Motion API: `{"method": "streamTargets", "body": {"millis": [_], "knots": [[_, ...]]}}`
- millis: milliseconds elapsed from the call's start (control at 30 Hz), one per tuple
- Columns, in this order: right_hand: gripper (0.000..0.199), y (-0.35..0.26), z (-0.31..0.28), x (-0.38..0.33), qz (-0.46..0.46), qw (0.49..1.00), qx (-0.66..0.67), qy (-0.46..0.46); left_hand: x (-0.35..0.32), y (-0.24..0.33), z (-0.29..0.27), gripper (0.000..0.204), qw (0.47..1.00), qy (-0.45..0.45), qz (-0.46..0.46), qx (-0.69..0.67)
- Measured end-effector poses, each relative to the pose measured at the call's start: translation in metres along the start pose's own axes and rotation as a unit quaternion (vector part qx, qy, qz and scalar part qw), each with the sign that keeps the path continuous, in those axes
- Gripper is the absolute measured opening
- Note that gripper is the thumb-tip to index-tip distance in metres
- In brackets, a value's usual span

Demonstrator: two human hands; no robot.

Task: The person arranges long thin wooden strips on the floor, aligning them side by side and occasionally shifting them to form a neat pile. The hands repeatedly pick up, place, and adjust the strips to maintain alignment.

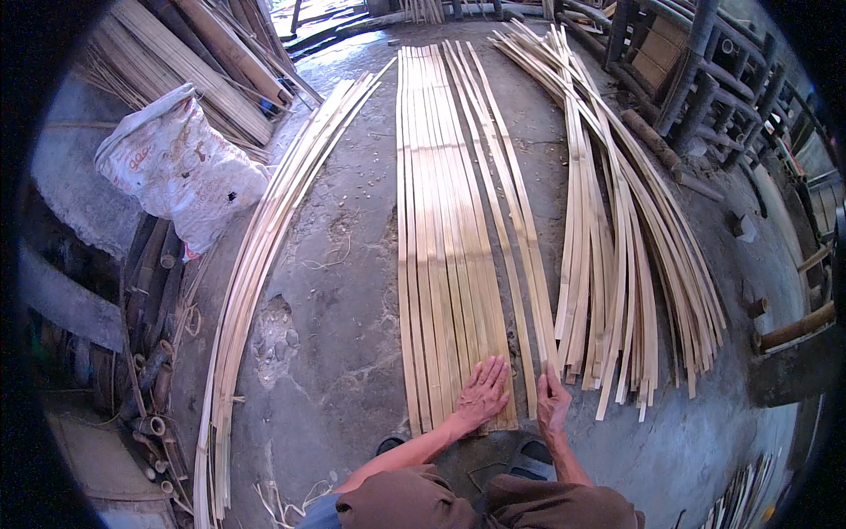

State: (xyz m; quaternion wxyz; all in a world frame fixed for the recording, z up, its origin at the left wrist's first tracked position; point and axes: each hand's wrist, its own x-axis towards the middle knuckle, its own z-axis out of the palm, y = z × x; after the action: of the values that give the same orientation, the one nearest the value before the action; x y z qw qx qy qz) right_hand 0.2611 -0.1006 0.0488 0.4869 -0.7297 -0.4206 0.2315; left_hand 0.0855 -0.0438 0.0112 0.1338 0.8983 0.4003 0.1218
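Note:
Long pale bamboo strips (445, 238) lie side by side on the floor in front of me, their near ends close to my feet. My left hand (483, 392) rests flat on the near end of this row, fingers stretched out. To its right, my right hand (553, 404) is closed round the near end of a single bamboo strip (531, 256), thumb and fingers pinching it. Another loose strip (504, 242) lies between that one and the row, with a narrow gap on its left.
A crossed heap of bamboo strips (608, 291) spreads to the right, and a narrower bundle (251, 273) lies left. A white sack (185, 167) stands at the far left beside cut bamboo poles (159, 370). Dark wooden frames (705, 88) stand at the far right. The concrete floor (326, 353) is pitted.

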Motion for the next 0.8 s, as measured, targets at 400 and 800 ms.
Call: {"method": "streamTargets", "body": {"millis": [400, 800], "knots": [[0.039, 0.011, 0.003, 0.002, 0.059, 0.997, -0.031, -0.037, 0.001, 0.001, -0.009, 0.068, 1.000, 0.008, 0.003, -0.011], [0.042, 0.015, 0.006, -0.004, 0.046, 0.996, -0.055, -0.052, 0.003, 0.003, -0.002, 0.066, 1.000, 0.007, -0.010, -0.010]]}}
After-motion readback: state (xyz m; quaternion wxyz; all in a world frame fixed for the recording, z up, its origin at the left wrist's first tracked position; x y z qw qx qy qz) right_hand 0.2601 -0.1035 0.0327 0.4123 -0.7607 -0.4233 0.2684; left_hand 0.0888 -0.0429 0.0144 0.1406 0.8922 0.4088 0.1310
